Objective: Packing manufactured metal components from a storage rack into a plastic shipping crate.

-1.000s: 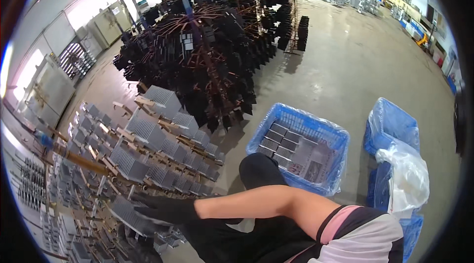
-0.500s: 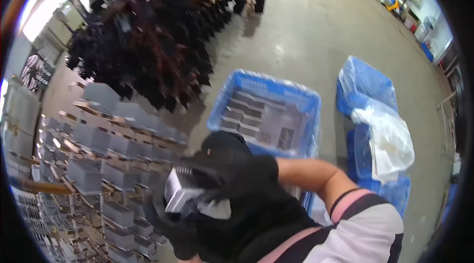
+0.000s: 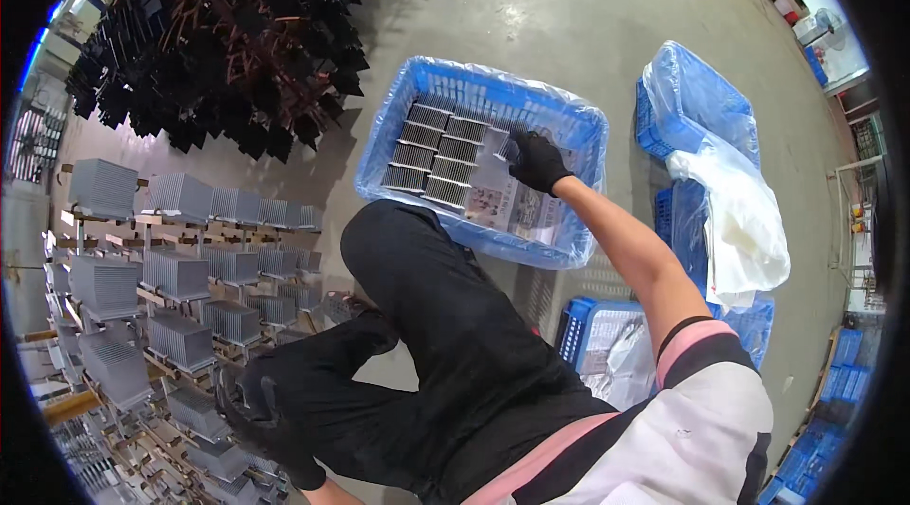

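My right hand, in a black glove, reaches down into a blue plastic crate lined with clear film. Its fingers are closed at the edge of a grey finned heat sink, which the hand partly hides. To the left of it, several finned heat sinks lie in two columns on printed paper at the crate's bottom. My left hand, also gloved in black, is beside my knee near the rack of grey finned blocks. Its fingers are apart and nothing shows in them.
Rows of grey finned blocks hang on a rack at the left. Dark parts crowd a stand at the far left. More lined blue crates stand at the right, one under white plastic film. Another crate is by my right side.
Both hands were together around a heat sink in front of me. My right hand has moved out into the crate, and my left hand has moved away toward the lower left.
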### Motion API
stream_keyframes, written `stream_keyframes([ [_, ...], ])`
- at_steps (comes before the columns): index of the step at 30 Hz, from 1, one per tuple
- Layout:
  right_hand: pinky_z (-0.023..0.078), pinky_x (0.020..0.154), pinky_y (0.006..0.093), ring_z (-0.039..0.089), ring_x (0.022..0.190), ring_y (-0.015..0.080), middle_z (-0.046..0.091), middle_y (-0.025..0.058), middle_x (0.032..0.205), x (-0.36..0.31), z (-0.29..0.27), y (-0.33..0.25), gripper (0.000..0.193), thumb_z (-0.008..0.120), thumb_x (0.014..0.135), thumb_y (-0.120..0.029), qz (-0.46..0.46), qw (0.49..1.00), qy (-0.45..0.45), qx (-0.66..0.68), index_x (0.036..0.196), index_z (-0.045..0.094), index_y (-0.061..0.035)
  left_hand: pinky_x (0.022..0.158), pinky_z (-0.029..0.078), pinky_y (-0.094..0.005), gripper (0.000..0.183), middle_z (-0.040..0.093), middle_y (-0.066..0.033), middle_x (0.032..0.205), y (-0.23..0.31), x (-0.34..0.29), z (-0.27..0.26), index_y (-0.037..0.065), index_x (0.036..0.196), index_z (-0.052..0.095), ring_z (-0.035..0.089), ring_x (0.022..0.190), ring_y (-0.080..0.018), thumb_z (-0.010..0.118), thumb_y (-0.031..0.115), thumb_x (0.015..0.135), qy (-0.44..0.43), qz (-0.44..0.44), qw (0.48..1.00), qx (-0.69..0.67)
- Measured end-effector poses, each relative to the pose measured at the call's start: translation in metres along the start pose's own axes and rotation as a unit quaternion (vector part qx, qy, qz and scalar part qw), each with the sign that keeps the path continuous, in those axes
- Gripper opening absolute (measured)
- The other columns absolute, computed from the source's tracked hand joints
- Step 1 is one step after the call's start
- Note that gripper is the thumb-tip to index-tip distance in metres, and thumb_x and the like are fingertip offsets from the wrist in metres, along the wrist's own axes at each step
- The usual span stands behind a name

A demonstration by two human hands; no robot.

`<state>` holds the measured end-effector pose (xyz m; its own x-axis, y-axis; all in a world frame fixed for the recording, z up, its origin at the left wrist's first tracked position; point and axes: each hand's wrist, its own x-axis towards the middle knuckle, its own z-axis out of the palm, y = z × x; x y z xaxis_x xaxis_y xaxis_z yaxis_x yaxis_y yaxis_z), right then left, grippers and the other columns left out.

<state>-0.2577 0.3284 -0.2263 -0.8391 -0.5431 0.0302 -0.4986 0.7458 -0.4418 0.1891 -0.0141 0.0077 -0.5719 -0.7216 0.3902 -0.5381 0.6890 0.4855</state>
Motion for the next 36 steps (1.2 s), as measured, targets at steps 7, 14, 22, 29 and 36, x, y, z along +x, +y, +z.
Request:
stream_keyframes([
  [7,0.051,0.087,0.0528,0.057,0.109,0.0432,0.059,0.0201,0.125,0.042,0.067,0.023,0.067,0.072,0.074,-0.02,0.022,0.992,-0.023,-0.122,0.137,0.051,-0.0165,0.104,0.044,-0.0455,0.046,0.059,-0.0197,0.131,-0.001,-0.002,0.01,0.001,0.13,0.058,0.055,0.123,-0.0366,0.07,0.019,0.09,-0.007,0.064,0.988,0.139],
  [14,0.051,0.087,0.0543,0.057,0.115,0.0391,0.059,0.0176,0.127,0.043,0.09,0.032,0.062,0.057,0.085,-0.014,0.035,0.97,0.027,-0.239,0.145,0.045,-0.0276,0.101,0.045,-0.0473,0.042,0.061,-0.0204,0.126,0.0,-0.001,0.02,0.001,0.124,0.06,0.057,0.119,-0.0396,0.07,0.023,0.089,-0.001,0.08,0.976,0.204],
  [22,0.043,0.103,0.0528,0.055,0.124,0.0382,0.056,0.0172,0.138,0.054,0.109,0.016,0.045,0.046,0.095,-0.022,0.093,0.979,-0.02,-0.18,0.139,0.053,-0.0259,0.101,0.044,-0.0456,0.041,0.063,-0.0197,0.121,0.002,0.002,0.008,0.001,0.122,0.061,0.058,0.114,-0.0391,0.068,0.026,0.09,-0.019,0.043,0.983,0.18],
  [29,0.038,0.11,0.0457,0.051,0.125,0.0414,0.057,0.0254,0.132,0.092,0.073,0.0,0.052,0.063,0.087,-0.024,-0.064,0.989,-0.087,-0.098,0.134,0.056,-0.0017,0.087,0.049,-0.0369,0.022,0.064,-0.0118,0.1,0.004,-0.015,-0.051,0.001,0.106,0.062,0.062,0.095,-0.0256,0.07,0.014,0.091,0.164,0.018,0.981,0.104],
  [36,0.047,0.097,0.0424,0.06,0.111,0.0387,0.062,0.0213,0.124,0.037,-0.041,-0.304,0.034,0.057,0.096,-0.017,-0.315,0.913,-0.068,0.248,0.127,0.06,-0.0005,0.069,0.049,-0.0261,0.02,0.062,-0.0057,0.09,-0.014,-0.025,-0.165,0.001,0.106,0.058,0.06,0.077,-0.0109,0.068,0.013,0.093,0.284,-0.136,0.946,-0.081],
])
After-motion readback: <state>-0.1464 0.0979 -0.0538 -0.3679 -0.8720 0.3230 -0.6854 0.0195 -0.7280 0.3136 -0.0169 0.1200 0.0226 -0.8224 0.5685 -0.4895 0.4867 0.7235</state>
